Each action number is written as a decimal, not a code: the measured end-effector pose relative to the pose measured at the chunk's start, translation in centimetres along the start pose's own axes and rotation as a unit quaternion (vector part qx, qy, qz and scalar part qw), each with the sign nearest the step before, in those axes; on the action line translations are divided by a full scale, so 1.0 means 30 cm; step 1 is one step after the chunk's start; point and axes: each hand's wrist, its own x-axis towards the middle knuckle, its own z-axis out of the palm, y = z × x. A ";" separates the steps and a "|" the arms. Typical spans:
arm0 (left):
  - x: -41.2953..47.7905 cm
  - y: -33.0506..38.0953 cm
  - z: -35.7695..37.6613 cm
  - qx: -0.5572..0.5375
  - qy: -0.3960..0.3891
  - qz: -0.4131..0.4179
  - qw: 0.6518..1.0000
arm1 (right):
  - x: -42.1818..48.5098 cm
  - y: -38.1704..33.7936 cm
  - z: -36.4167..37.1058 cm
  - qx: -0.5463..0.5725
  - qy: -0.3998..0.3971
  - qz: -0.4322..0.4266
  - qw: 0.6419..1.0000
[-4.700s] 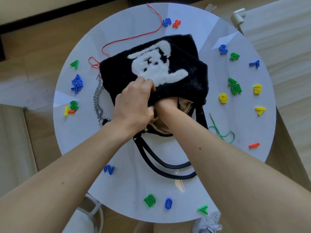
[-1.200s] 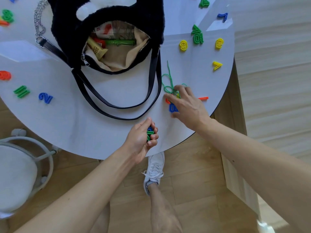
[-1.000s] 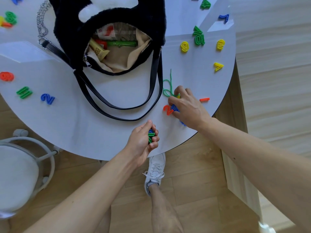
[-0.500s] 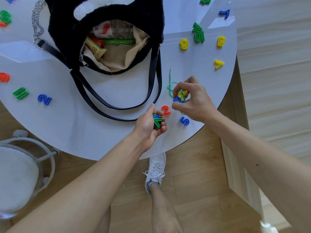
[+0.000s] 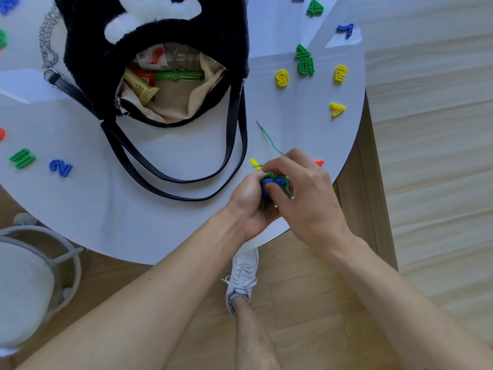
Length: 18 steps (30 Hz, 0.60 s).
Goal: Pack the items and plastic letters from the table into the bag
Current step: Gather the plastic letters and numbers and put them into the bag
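The black furry bag (image 5: 160, 30) lies open on the round white table (image 5: 133, 222), with packets and a green item inside. My left hand (image 5: 248, 206) and my right hand (image 5: 304, 193) meet above the table's front right edge. Between them they hold a clump of blue and green plastic pieces (image 5: 272, 186) tangled in green string (image 5: 269, 140). The string's free end trails toward the bag. Loose plastic numbers lie around: a yellow 9 (image 5: 282, 78), a green piece (image 5: 304, 61), a yellow 2 (image 5: 340, 73), a yellow 7 (image 5: 337, 109), a blue 2 (image 5: 60, 167).
The bag's black straps (image 5: 186, 180) loop toward me on the table. A metal chain (image 5: 48, 44) lies at the bag's left. A white stool (image 5: 26, 284) stands at the lower left, and my shoe (image 5: 242, 276) is on the wooden floor below the table edge.
My left hand moved right to meet my right hand. The red 2 and blue 5 that lay between them are no longer visible on the table. The green string is bunched in my hands.
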 end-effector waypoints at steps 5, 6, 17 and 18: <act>-0.029 -0.010 -0.016 -0.052 0.021 0.056 0.997 | -0.006 -0.042 0.003 -0.062 0.003 -0.075 0.995; -0.031 -0.011 -0.020 -0.052 0.040 0.076 0.995 | -0.013 -0.044 0.000 -0.059 0.000 -0.084 0.995; -0.159 0.061 -0.052 0.046 -0.014 0.137 0.989 | -0.045 -0.061 -0.050 -0.059 0.023 -0.224 0.972; -0.170 0.070 -0.056 0.058 -0.026 0.138 0.988 | -0.047 -0.068 -0.057 -0.057 0.026 -0.232 0.971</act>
